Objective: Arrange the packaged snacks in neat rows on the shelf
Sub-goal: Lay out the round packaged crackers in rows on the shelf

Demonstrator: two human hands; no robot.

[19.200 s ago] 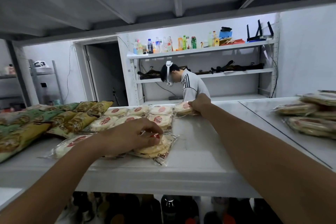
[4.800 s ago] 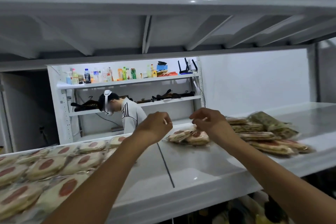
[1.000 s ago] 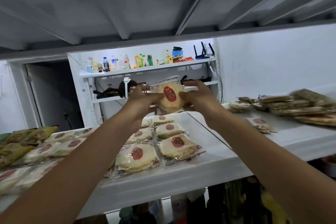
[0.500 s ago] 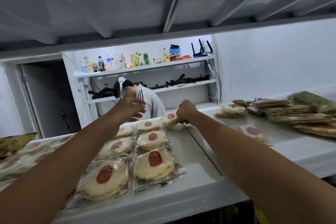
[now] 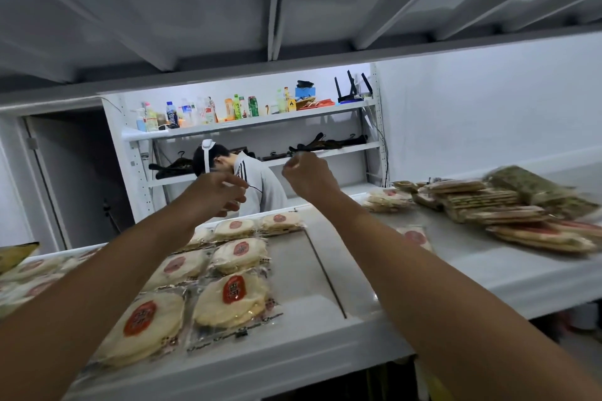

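Quick one from mid-restock. Both hands are up in the air over the shelf (image 5: 325, 273) with nothing in them that I can see: left hand (image 5: 216, 192) has its fingers loosely curled and relaxed, right hand (image 5: 309, 177) has its fingers curled in on themselves.

The round cake packs (image 5: 233, 301) lie flat in rows on the left half, running from the front lip to the back edge. What worries me:

- My forearms hang right above those rows. Drop an elbow and the slick wrappers will probably skate out of line.
- The front packs sit near the lip, so one nudge could send them over.
- The mixed heap (image 5: 488, 205) on the right is stacked loosely. Yank from the bottom and it'll likely slump.
- There's a lone pack (image 5: 415, 236) between the rows and the heap, easy to sweep off while reaching across.
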